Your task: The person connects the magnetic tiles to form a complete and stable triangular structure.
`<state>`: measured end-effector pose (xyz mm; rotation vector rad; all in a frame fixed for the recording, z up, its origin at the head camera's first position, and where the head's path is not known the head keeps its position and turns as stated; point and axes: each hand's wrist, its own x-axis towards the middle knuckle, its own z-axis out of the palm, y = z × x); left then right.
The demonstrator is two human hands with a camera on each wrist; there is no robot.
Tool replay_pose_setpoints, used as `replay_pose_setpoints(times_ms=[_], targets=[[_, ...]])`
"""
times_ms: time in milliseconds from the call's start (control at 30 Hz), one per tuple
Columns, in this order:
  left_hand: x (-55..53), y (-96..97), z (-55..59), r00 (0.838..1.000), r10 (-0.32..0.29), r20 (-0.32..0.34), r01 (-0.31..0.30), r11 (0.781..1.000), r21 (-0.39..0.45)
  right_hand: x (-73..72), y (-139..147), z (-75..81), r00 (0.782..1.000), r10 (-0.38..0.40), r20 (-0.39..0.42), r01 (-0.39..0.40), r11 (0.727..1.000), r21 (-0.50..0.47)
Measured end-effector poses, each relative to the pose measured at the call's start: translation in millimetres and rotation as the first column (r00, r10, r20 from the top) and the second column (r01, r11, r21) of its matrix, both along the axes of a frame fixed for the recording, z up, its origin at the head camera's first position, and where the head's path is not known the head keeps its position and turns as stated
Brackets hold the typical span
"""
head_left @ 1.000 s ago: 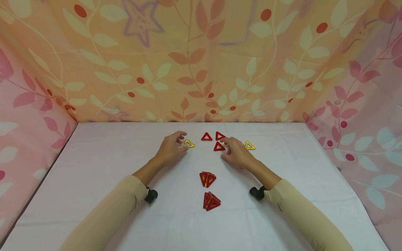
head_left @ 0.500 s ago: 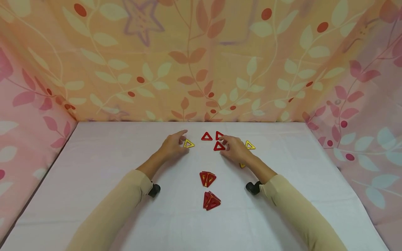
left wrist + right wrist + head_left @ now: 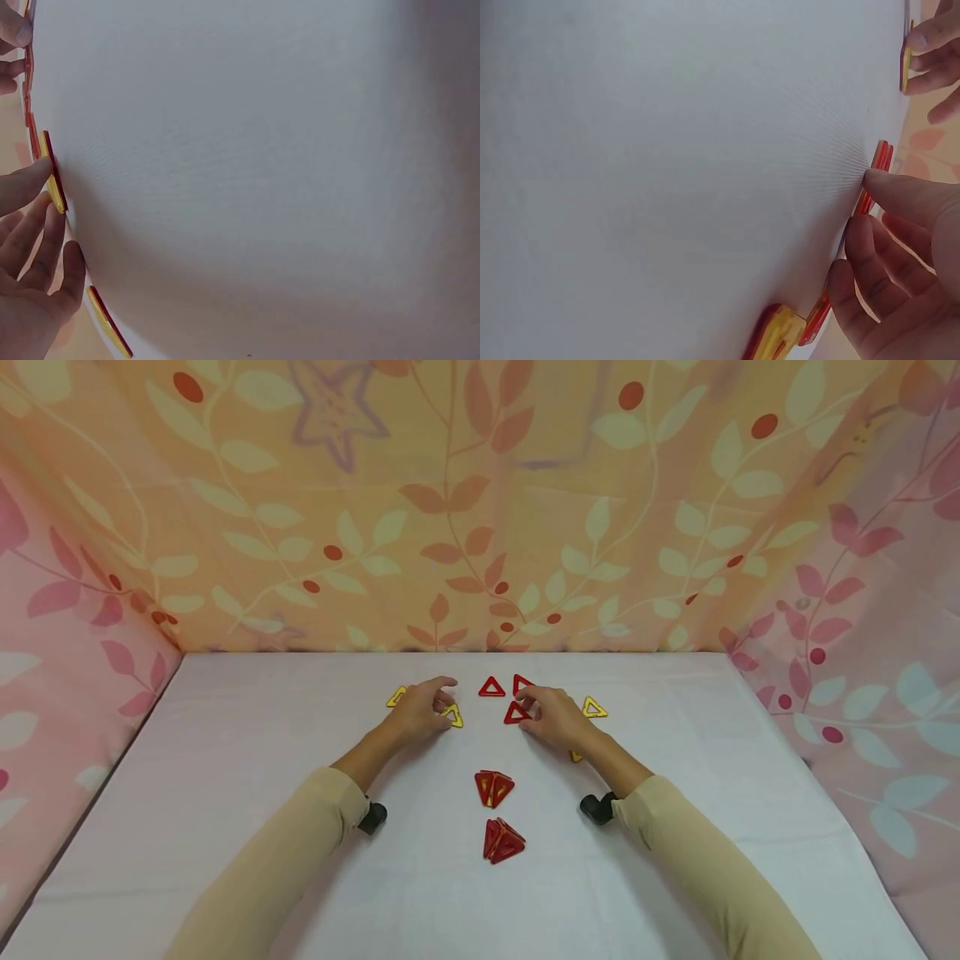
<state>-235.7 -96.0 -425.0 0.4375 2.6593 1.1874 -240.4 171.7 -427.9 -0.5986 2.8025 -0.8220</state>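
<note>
In the head view my left hand (image 3: 420, 712) pinches a hollow yellow triangle tile (image 3: 458, 722) between thumb and fingers. The left wrist view shows that yellow tile (image 3: 56, 189) edge-on, the thumb on its near side. My right hand (image 3: 558, 720) grips a hollow red triangle tile (image 3: 514, 722) by its right side. Seen from the right wrist, the thumb lies against the red tile (image 3: 865, 202), fingers curled behind. Just beyond is another red triangle (image 3: 516, 685), partly covered by the right fingers. A third red triangle (image 3: 491, 693) lies flat between the hands.
Nearer the body stand two pyramid-like red clusters, the farther cluster (image 3: 494, 788) and the nearer cluster (image 3: 504, 842). One yellow triangle (image 3: 394, 700) lies behind the left hand, another yellow triangle (image 3: 597, 715) right of the right hand. A yellow piece (image 3: 577, 757) peeks from under the right wrist.
The left hand has closed on the yellow tile, which has turned and shifted slightly toward the body. The right hand has moved left, and its red tile has shifted slightly left.
</note>
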Motion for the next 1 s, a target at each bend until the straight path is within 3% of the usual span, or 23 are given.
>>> replay_pose_setpoints(times_ms=[667, 1000], targets=[[4.2, 9.9, -4.4, 0.999, -0.046, -0.026, 0.046, 0.999, 0.015, 3.5, -6, 2.7, 0.997, 0.076, -0.025, -0.076, 0.997, -0.021], [7.7, 19.5, -3.9, 0.999, -0.052, 0.004, 0.052, 0.998, 0.017, 5.2, -15, 5.6, 0.994, 0.102, 0.027, -0.102, 0.995, -0.004]])
